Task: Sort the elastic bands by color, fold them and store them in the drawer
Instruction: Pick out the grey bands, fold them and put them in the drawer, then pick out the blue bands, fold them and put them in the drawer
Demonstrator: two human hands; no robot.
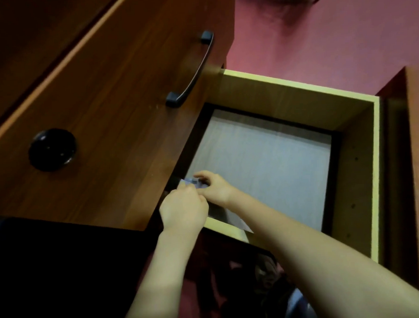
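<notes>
I watch the right hand (215, 188) reach into the near left corner of the open drawer (294, 84), its fingers curled over a small pale blue elastic band bundle (191, 182). The left hand (184, 208) sits just beside it, touching it, knuckles up and fingers bent toward the same bundle. Those fingertips are hidden from me, so I cannot tell whether that hand truly holds the band. The bundle is blurred and lies low inside the drawer, against its left wall.

Both forearms cross the drawer's near wall. Under the right forearm a white corner of paper (241, 224) pokes over that edge. The drawer has pale yellow walls and a light grey bottom (263, 161).

To the left is a closed brown drawer front (120, 110) with a dark bar handle (192, 69) and a round black knob (52, 149). A dark cloth (52, 274) lies near left. A pink surface (330, 38) lies beyond the drawer.
</notes>
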